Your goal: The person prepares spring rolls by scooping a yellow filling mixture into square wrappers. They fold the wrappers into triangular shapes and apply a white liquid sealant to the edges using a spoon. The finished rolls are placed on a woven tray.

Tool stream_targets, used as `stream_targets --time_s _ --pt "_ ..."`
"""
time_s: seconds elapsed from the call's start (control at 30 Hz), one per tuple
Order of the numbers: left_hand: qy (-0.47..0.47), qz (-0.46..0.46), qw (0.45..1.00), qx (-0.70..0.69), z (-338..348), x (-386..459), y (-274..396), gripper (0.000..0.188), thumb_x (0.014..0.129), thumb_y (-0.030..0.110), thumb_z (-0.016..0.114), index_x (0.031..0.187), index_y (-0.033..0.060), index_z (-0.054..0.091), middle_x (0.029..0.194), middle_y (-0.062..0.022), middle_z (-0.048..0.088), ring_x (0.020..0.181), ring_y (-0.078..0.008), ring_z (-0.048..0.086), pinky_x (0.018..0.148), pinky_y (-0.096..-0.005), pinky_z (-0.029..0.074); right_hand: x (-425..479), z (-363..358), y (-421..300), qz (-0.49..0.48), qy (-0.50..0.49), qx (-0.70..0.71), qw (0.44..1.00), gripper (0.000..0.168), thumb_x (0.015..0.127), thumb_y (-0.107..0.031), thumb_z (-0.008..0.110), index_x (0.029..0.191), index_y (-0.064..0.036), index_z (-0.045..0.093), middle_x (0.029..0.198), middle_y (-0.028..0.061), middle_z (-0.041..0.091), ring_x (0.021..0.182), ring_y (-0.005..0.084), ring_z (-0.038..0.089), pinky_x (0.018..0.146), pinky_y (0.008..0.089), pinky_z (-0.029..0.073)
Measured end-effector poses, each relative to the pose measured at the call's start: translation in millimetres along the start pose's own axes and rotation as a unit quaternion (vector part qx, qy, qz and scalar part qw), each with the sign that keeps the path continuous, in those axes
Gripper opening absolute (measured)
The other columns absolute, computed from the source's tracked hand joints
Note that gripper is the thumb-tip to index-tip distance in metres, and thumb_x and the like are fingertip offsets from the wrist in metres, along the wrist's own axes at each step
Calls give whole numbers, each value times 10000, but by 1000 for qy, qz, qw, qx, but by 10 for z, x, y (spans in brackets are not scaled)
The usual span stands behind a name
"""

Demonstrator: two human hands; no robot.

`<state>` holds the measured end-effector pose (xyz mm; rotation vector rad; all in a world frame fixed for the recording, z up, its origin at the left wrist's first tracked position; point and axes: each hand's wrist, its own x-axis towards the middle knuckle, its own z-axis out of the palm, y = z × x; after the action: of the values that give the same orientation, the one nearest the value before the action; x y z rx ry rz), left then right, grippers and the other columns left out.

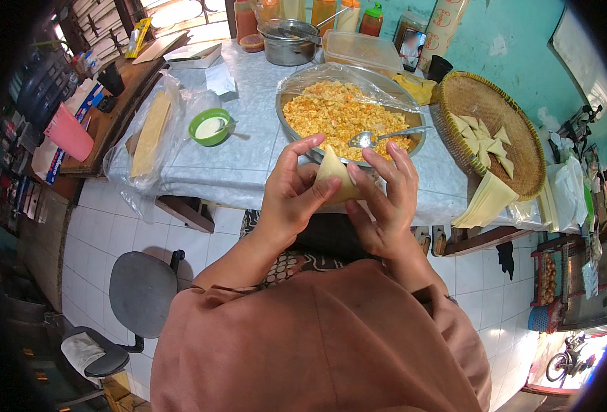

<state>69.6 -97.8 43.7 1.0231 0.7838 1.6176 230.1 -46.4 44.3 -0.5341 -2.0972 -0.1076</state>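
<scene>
A triangular folded pastry [332, 177] is held up in front of the table. My left hand [295, 190] grips its left side between thumb and fingers. At its right edge my right hand [385, 198] touches it with a fingertip, other fingers spread. Just beyond is a large metal bowl [289, 125] of yellow-orange chopped filling [344, 113], partly covered by clear plastic, with a metal spoon [367, 139] resting in it. A green bowl [194, 127] of white paste with a spoon stands left. Several folded triangles [481, 139] lie on the woven tray [522, 154] at right.
Wrapper sheets [486, 201] overhang the table's right front edge. More sheets [151, 134] lie in plastic at left. Behind stand a metal pot [289, 50], a plastic container [362, 49], sauce bottles [324, 15] and a propped phone [412, 49]. A grey chair [144, 293] is at lower left.
</scene>
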Motion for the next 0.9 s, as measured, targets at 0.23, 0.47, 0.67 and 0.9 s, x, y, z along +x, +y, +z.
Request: stream_targets --time_s 0.23,0.47,0.67,0.9 --pt "28 -4 1000 1 -48 15 -27 568 817 68 641 1295 48 335 962 -125 615 882 -142 581 786 -266 454 -27 23 1 -15 2 -30 999 448 665 -226 676 1105 -160 620 1229 94 501 1197 349 394 964 547 290" --pt "42 1 999 6 -54 24 -11 578 810 89 652 1296 46 342 969 -128 623 876 -136 588 781 -253 451 -52 36 -1 -21 6 -33 999 445 652 -228 680 1090 -164 636 1229 92 504 1212 342 377 982 541 272" --pt "53 -7 998 -19 -52 43 10 526 835 30 614 1277 32 329 908 -108 612 838 -119 578 737 -240 463 -87 40 31 -29 22 -30 999 403 640 -233 681 1036 -163 661 1224 92 510 1214 336 377 998 539 250" --pt "65 -8 998 -25 -66 56 11 525 837 37 614 1277 30 327 920 -124 619 851 -127 584 751 -247 464 -112 -13 98 -64 38 -19 997 350 640 -222 661 979 -131 664 1215 121 521 1219 347 375 1019 534 229"
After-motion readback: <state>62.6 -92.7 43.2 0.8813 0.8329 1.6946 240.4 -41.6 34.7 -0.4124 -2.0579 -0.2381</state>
